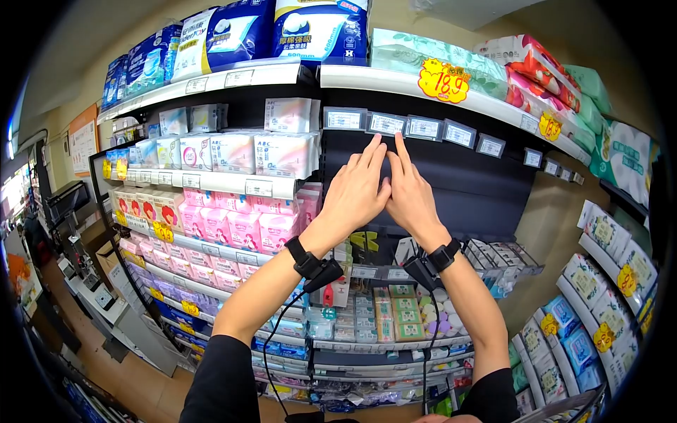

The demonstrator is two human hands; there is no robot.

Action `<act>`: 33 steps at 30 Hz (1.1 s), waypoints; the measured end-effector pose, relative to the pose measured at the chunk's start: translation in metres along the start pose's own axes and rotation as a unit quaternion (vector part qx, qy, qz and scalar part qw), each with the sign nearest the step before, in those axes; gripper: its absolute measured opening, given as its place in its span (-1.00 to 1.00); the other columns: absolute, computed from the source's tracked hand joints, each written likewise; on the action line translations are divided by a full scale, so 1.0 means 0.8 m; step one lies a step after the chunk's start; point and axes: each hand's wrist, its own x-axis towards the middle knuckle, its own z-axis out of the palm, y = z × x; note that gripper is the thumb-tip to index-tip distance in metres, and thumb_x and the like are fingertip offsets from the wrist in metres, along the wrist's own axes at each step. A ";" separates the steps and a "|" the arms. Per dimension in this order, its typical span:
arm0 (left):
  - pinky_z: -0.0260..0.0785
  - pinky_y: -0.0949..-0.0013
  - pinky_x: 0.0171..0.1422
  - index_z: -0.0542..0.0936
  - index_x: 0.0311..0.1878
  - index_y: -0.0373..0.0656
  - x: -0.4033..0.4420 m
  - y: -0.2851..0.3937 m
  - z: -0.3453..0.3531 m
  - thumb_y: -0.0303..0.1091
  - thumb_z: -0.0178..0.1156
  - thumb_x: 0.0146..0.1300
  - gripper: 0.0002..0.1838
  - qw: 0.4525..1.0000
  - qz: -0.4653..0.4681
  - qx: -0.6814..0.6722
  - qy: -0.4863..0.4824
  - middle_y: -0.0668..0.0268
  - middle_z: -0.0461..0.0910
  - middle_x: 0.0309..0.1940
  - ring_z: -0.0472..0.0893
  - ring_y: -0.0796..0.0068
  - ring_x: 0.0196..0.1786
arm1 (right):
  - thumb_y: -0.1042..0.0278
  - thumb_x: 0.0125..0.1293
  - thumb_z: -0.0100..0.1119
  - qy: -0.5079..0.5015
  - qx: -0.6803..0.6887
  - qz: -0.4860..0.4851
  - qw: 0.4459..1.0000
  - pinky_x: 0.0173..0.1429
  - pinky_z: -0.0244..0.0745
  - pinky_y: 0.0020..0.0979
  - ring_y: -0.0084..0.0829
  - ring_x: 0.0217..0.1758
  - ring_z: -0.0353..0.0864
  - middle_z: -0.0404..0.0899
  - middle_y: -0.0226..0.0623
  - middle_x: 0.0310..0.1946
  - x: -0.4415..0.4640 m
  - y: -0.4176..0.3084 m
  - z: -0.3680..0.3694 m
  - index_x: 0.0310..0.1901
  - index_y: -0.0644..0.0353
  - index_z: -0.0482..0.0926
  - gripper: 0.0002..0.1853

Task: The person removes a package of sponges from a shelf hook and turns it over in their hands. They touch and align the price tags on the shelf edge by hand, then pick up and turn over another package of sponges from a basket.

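Both arms reach up toward a row of price tags in clear holders on the dark back panel. My left hand (356, 189) has its fingers stretched out, their tips at the lower edge of the second price tag (387, 122). Beside it, my right hand (410, 196) points its index finger up at the same tag's lower right corner, and the thumbs come close together. Whether the fingertips press on the tag I cannot tell. Neither hand shows anything held. Another price tag (424, 128) hangs just to the right, and one more (345, 118) to the left.
White-edged shelves (247, 185) on the left carry pad packs (235, 151) and pink packs (243, 229). Above are large blue packs (321, 28) and green tissue packs (430, 60). Below my hands hangs a wire rack (504, 257). Cables run from black wrist straps (305, 259).
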 end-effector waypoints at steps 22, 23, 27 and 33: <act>0.43 0.12 0.32 0.37 0.34 -0.31 0.018 0.044 0.013 -0.36 0.22 0.26 -0.41 0.999 0.032 -0.039 -0.002 0.02 0.35 0.46 0.54 0.01 0.20 | 0.58 0.15 0.20 0.040 0.029 0.037 0.998 0.02 0.72 -0.12 0.11 0.20 0.62 0.06 0.15 0.57 -0.019 0.026 -0.037 0.30 0.39 0.32 -0.37; 0.43 0.12 0.32 0.36 0.35 -0.30 0.020 0.047 0.016 -0.36 0.22 0.26 -0.41 0.999 0.032 -0.042 -0.005 0.02 0.35 0.46 0.55 0.02 0.20 | 0.58 0.15 0.20 0.042 0.028 0.037 0.998 0.02 0.72 -0.12 0.11 0.20 0.62 0.06 0.15 0.57 -0.019 0.031 -0.038 0.30 0.39 0.32 -0.37; 0.44 0.11 0.31 0.34 0.36 -0.31 0.029 0.054 0.030 -0.36 0.22 0.25 -0.39 0.998 0.044 -0.036 -0.009 0.00 0.31 0.48 0.55 0.02 0.18 | 0.57 0.15 0.21 0.043 0.030 0.046 0.998 0.02 0.72 -0.11 0.09 0.20 0.62 0.06 0.16 0.56 -0.024 0.047 -0.040 0.30 0.39 0.32 -0.37; 0.45 0.12 0.29 0.34 0.36 -0.34 0.035 0.059 0.045 -0.34 0.23 0.25 -0.37 0.999 0.019 -0.019 -0.028 -0.01 0.28 0.50 0.55 0.01 0.16 | 0.56 0.15 0.23 0.035 0.011 0.028 0.999 0.03 0.71 -0.13 0.03 0.15 0.63 0.07 0.17 0.56 -0.027 0.070 -0.030 0.30 0.41 0.31 -0.36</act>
